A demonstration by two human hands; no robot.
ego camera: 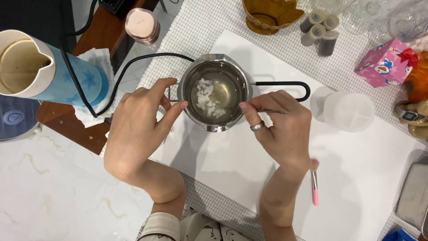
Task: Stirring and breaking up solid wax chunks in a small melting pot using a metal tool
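Thin tool (271,111) tip hidden, maybe tweezers.

Pink brush (314,189), frosted cup (349,111), blue jug (53,71)
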